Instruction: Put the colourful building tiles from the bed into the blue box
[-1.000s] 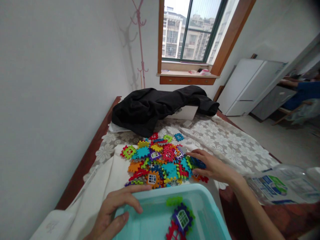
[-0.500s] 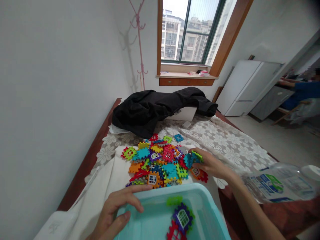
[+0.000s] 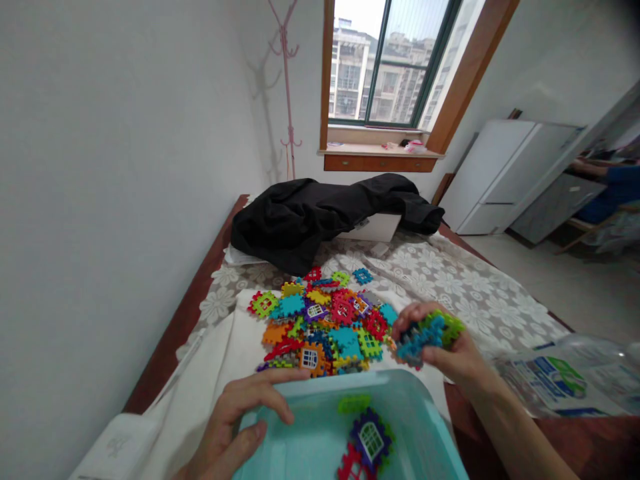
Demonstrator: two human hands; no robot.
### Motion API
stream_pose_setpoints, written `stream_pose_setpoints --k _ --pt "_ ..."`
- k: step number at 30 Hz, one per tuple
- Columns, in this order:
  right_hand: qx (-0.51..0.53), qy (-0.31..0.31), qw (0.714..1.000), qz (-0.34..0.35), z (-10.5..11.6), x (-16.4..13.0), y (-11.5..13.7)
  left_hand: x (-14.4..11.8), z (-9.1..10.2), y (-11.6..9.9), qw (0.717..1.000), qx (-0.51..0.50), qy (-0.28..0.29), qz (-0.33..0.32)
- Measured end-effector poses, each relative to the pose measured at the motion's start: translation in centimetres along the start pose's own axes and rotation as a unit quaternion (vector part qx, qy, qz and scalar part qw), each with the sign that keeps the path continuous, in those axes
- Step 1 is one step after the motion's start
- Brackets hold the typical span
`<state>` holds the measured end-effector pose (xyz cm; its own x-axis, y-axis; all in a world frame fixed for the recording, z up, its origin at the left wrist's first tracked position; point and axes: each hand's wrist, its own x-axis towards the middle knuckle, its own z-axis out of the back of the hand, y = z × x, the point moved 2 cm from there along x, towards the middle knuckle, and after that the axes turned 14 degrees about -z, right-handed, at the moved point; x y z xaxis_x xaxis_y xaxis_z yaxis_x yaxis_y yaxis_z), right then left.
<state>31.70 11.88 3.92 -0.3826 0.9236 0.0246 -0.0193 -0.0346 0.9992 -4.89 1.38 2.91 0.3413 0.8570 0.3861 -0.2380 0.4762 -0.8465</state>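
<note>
My left hand (image 3: 243,420) lies over the left side and far rim of a turquoise plastic bin (image 3: 350,381), its thumb and a finger bent inside the wall. My right hand (image 3: 463,360) is closed round several interlocking plastic tiles (image 3: 425,339), blue and lime green, just right of the pile. Spread on the white cloth beyond the bin is a heap of colourful interlocking tiles (image 3: 320,313), some with window grids. Inside the bin rest a purple tile with a white window (image 3: 371,440), a red tile (image 3: 354,465) and a lime green one (image 3: 354,403).
Black clothing (image 3: 320,213) is draped over a white box at the back. A large clear bottle (image 3: 560,373) stands at right. At lower left sits a white object (image 3: 117,443). A coat stand, a window and a fridge (image 3: 495,173) are farther off; a person in blue is at far right.
My right hand has lifted the blue and green tiles off the pile's right edge and moved right and towards me. The left hand stays at the bin. The view has shifted slightly.
</note>
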Motion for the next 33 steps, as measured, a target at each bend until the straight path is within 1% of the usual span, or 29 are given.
stream_pose_setpoints --k 1,3,4,5,6,7,9,10,12,13,14,15,16,18,19,21,24,29,31,33 --pt "0.005 0.067 0.998 0.005 -1.0 -0.9 0.8 0.1 0.0 -0.1 1.000 0.000 -0.002 -0.002" --pt "-0.031 0.211 0.977 0.017 -2.7 -2.5 2.6 0.2 -0.1 -0.4 1.000 -0.004 -0.010 -0.008" --pt "-0.064 0.256 0.964 0.033 -3.2 -3.1 3.3 0.3 -0.1 -0.4 1.000 -0.007 -0.014 -0.011" --pt "-0.097 0.277 0.955 0.050 -3.5 -3.3 3.9 0.4 -0.1 -0.5 1.000 -0.010 -0.016 -0.013" --pt "-0.126 0.276 0.950 0.069 -3.6 -3.4 4.3 0.4 -0.1 -0.5 1.000 -0.012 -0.018 -0.014" --pt "-0.144 0.261 0.950 0.087 -3.5 -3.2 4.4 0.4 -0.1 -0.5 1.000 -0.012 -0.018 -0.014" --pt "-0.132 0.205 0.964 0.108 -3.2 -2.3 3.8 0.3 0.0 -0.3 1.000 -0.010 -0.014 -0.009" --pt "-0.113 0.165 0.974 0.108 -2.9 -1.6 3.2 0.2 0.0 -0.2 1.000 -0.009 -0.011 -0.006" --pt "-0.098 0.055 0.990 0.090 -2.4 -0.2 1.5 0.0 0.1 0.0 1.000 -0.007 -0.008 -0.001" --pt "-0.126 0.000 0.989 0.078 -2.2 0.5 0.7 0.0 0.2 0.1 1.000 -0.008 -0.007 0.000" --pt "-0.178 -0.041 0.981 0.069 -2.1 1.1 -0.1 -0.1 0.2 0.1 1.000 -0.009 -0.008 -0.001" --pt "-0.245 -0.060 0.966 0.063 -2.1 1.7 -0.9 -0.1 0.2 0.1 1.000 -0.010 -0.008 -0.002" --pt "-0.312 -0.059 0.946 0.058 -2.1 2.1 -1.6 -0.1 0.2 0.1 1.000 -0.012 -0.009 -0.003" --pt "-0.413 -0.023 0.909 0.046 -2.2 2.8 -3.0 -0.1 0.1 0.1 1.000 -0.015 -0.009 -0.005" --pt "-0.442 -0.006 0.896 0.039 -2.3 3.0 -3.7 0.0 0.1 0.1 1.000 -0.015 -0.009 -0.006" --pt "-0.467 0.012 0.883 0.033 -2.2 3.3 -4.9 0.0 0.1 0.2 1.000 -0.011 -0.006 -0.008" --pt "-0.467 0.029 0.883 0.043 -2.1 3.5 -5.7 0.0 0.1 0.2 1.000 -0.007 0.001 -0.010" --pt "-0.440 0.050 0.895 0.050 -1.5 3.7 -4.7 -0.1 0.0 0.0 1.000 -0.012 -0.004 -0.007" --pt "-0.418 0.038 0.907 0.042 -1.0 3.9 -4.4 -0.2 0.0 0.1 1.000 -0.018 -0.006 -0.004" --pt "-0.389 -0.010 0.921 0.033 -0.4 4.1 -4.4 -0.2 0.0 0.1 1.000 -0.023 -0.006 -0.005"
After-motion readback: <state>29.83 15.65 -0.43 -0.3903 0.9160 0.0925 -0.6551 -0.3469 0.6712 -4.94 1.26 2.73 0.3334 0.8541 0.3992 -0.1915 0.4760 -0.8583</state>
